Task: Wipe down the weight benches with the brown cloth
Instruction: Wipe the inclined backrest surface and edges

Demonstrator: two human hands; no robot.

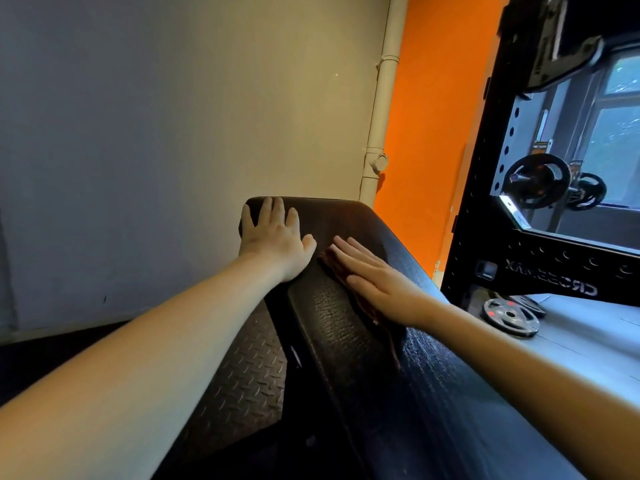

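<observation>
pale wall [173, 116] and an orange wall [429, 133] stand behind the black bench pad [332, 334], which slopes up away from us. our left hand [273, 233] lies flat near its top end, fingers spread and straight. our right hand [377, 282] presses the brown cloth [337, 271] against the pad, fingers straight and together. we judge the cloth soft, light and apt to bunch; a flat palm over its middle should drag it best across the grainy cover.

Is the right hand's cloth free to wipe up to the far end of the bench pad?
Probably only partly: the right hand presses the brown cloth just short of it, but the left hand rests on the bench pad's far left corner.
</observation>
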